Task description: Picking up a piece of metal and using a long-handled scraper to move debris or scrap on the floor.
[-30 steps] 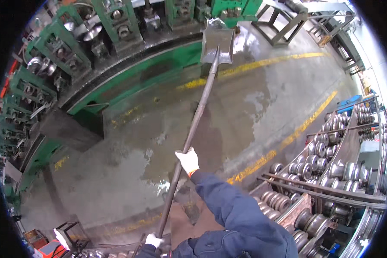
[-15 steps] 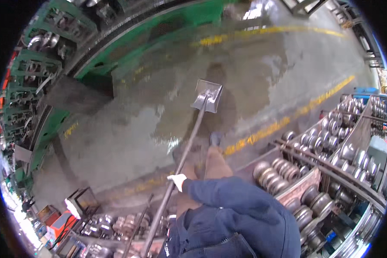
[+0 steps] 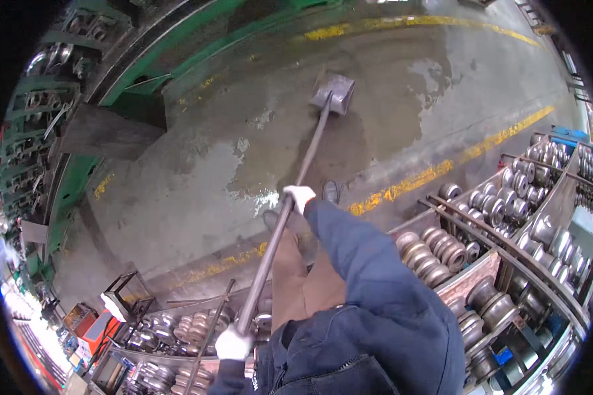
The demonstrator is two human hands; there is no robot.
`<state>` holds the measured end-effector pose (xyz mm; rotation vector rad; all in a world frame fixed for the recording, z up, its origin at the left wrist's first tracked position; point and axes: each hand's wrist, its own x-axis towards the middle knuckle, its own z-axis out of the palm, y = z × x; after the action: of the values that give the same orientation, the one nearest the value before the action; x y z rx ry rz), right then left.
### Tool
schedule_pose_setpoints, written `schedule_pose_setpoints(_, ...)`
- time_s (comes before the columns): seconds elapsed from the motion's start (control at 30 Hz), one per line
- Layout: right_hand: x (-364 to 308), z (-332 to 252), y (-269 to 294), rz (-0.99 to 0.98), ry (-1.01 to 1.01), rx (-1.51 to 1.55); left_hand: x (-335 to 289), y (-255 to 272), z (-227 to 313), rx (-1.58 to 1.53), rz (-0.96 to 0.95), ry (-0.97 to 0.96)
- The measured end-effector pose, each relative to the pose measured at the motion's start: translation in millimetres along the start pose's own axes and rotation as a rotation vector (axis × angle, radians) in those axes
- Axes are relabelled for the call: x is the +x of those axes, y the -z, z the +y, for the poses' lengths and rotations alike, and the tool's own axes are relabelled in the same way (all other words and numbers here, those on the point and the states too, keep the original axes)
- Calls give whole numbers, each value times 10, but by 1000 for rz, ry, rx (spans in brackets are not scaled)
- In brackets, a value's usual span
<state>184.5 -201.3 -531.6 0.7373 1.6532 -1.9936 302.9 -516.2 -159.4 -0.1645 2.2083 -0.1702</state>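
Observation:
A long-handled shovel (image 3: pixel 337 93) reaches away from me, its flat metal blade on or just above the wet grey floor. My right hand (image 3: pixel 300 197), in a white glove, is closed around the middle of the handle. Lower down at the left, my left hand (image 3: pixel 233 343), also white-gloved, grips the handle's near end. The handle runs slanting from that hand up to the blade, passing left of my legs. Both sets of fingers are wrapped round the shaft.
Dark wet patches and yellow lines (image 3: pixel 402 187) mark the floor. Green machinery (image 3: pixel 79 191) with a grey metal plate (image 3: pixel 109 133) borders the left. Racks of metal rollers (image 3: pixel 494 207) stand close on my right; more rollers (image 3: pixel 194 326) lie behind at lower left, beside a work lamp (image 3: pixel 120 299).
The shovel blade has moved farther away from me. My right hand has gone forward with the handle, and my left hand, earlier mostly out of sight, now shows on the near end.

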Motion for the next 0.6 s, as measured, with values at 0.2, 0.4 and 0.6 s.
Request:
schedule_pose_setpoints(0.2,163,-887,244,483,-4,231,1116,-1127,-373,-436,-70,-3)
schedule_pose_setpoints(0.4,-365,-1787,165,652,214,-44,1209,-957,-222,-369,-231,-177)
schedule_pose_setpoints(0.6,-638,-1925,100,678,181,-109,867,-883,-555,-165,-379,-232)
